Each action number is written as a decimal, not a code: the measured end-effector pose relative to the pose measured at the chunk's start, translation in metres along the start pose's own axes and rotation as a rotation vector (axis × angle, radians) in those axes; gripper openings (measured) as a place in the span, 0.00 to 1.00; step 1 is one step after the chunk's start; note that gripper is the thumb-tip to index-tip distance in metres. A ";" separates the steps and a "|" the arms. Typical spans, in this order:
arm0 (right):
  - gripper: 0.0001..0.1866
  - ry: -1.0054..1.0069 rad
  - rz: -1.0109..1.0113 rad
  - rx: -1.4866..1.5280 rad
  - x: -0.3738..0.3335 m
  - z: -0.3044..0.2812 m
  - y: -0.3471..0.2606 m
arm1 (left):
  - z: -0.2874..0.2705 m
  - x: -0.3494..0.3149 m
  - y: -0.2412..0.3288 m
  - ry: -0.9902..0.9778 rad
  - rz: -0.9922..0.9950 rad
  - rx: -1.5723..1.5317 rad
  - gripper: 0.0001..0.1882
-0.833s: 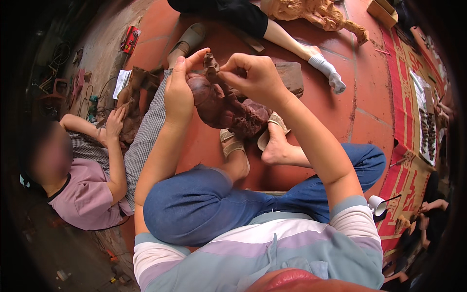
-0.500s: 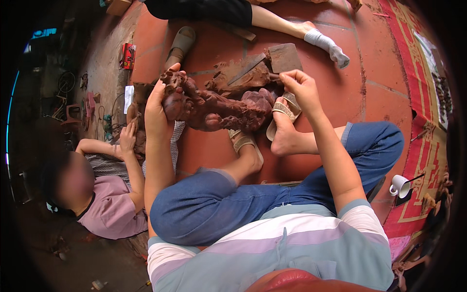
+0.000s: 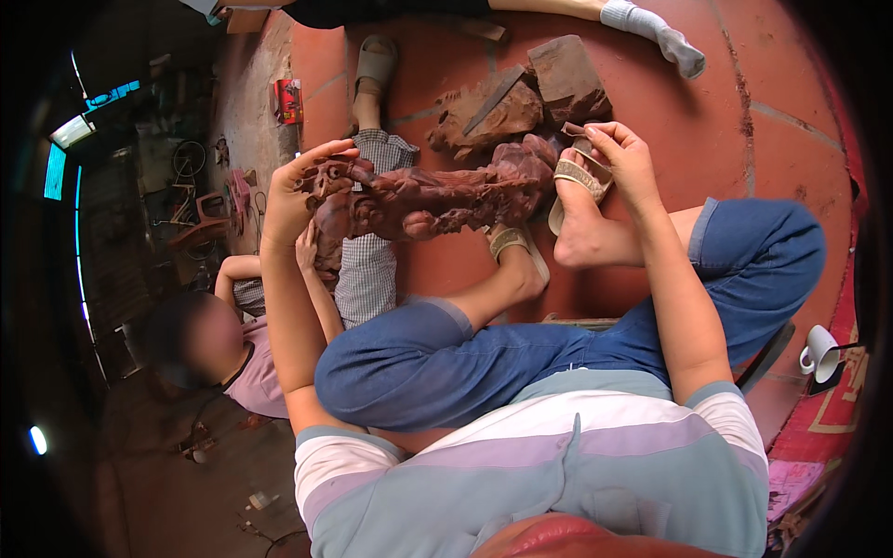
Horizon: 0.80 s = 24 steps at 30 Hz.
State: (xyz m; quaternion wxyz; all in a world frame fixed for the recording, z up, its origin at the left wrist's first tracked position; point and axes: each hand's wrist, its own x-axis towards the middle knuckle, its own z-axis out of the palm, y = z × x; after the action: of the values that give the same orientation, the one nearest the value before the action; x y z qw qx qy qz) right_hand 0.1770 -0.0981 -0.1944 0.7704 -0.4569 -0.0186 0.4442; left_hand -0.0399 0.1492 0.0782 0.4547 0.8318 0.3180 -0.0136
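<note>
A long dark red-brown wooden carving (image 3: 437, 200) lies nearly level above the red tiled floor (image 3: 744, 84), in front of my knees. My left hand (image 3: 296, 191) grips its left end, fingers spread over the carved top. My right hand (image 3: 625, 156) is at the carving's right end, just above my sandalled foot (image 3: 579, 209). Its fingertips pinch a small brown piece (image 3: 571, 130); what that piece is I cannot make out. My other sandalled foot (image 3: 516, 249) rests under the carving's middle.
Another person in a pink top (image 3: 260, 381) and checked trousers (image 3: 367, 270) sits at my left, a hand near the carving. Rough wood blocks (image 3: 526, 98) lie beyond it. A socked leg (image 3: 651, 33) crosses the top. A red box (image 3: 290, 100) and white cup (image 3: 820, 352) stand nearby.
The carving has tipped from upright to lying sideways. My right hand slid from its top to the right end by my foot; my left hand stayed on the other end.
</note>
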 end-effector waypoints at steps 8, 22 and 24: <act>0.07 0.016 0.043 0.041 0.007 -0.009 0.013 | 0.003 -0.007 -0.007 -0.020 0.003 -0.057 0.29; 0.09 -0.095 -0.005 -0.074 -0.009 0.014 0.011 | 0.042 -0.016 -0.013 0.245 0.204 -0.523 0.27; 0.07 -0.198 -0.066 -0.173 -0.022 0.033 0.009 | 0.046 -0.015 -0.013 0.265 0.217 -0.543 0.28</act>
State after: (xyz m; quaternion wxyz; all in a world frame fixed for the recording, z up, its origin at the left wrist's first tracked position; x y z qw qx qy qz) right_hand 0.1433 -0.0888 -0.1731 0.7369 -0.4746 -0.1479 0.4582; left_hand -0.0464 0.1110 0.0458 0.6136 0.7036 0.2758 0.2290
